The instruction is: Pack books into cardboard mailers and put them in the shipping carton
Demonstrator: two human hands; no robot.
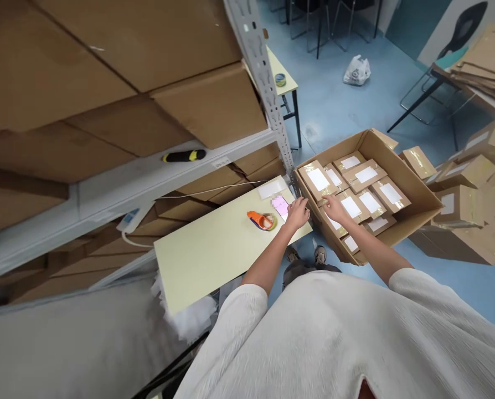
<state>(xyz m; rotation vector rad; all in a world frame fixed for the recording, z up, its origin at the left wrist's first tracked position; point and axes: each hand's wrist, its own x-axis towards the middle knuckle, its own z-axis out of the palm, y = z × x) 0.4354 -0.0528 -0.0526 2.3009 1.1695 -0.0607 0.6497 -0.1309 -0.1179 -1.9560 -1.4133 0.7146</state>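
My left hand (297,213) is over the right end of a pale yellow table (201,255), at the edge of a phone (280,205) with a lit pinkish screen. Its fingers are bent, and the small size hides whether they hold anything. My right hand (334,209) reaches over the near left side of a large open carton (413,208). The fingers are curled near the small labelled boxes (366,174) packed inside, and what they grip, if anything, cannot be made out. An orange tape dispenser (261,221) lies left of the phone, beside a white sheet (272,188).
Metal shelving (264,72) with stacked cartons (214,105) rises at the left, a black and yellow tool (184,156) on its ledge. More boxes (459,205) are piled right of the carton. A white plastic bag (357,70) lies on the blue floor.
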